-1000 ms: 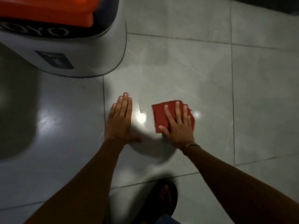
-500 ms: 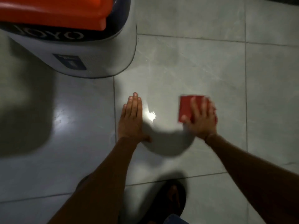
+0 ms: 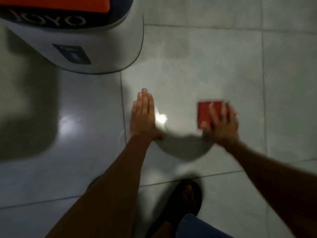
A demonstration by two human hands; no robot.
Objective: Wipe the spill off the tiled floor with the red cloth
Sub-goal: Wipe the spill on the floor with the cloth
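Observation:
A folded red cloth (image 3: 203, 114) lies flat on the grey tiled floor (image 3: 197, 66). My right hand (image 3: 222, 123) presses on it with fingers spread, covering its right half; hand and cloth are motion-blurred. My left hand (image 3: 143, 115) rests palm-down on the floor to the left, fingers together, holding nothing. Between the hands a bright glare (image 3: 161, 118) shines on the wet-looking tile; the spill's outline is hard to make out.
A white and dark container with an orange lid (image 3: 77, 40) stands on the floor at the upper left, just beyond my left hand. My foot in a dark sandal (image 3: 187, 200) and a denim-clad knee (image 3: 193, 227) sit at the bottom. Tile joints cross the floor.
My right hand has slid the red cloth rightwards across the tile, away from my left hand. The left hand stays planted; the view has shifted slightly.

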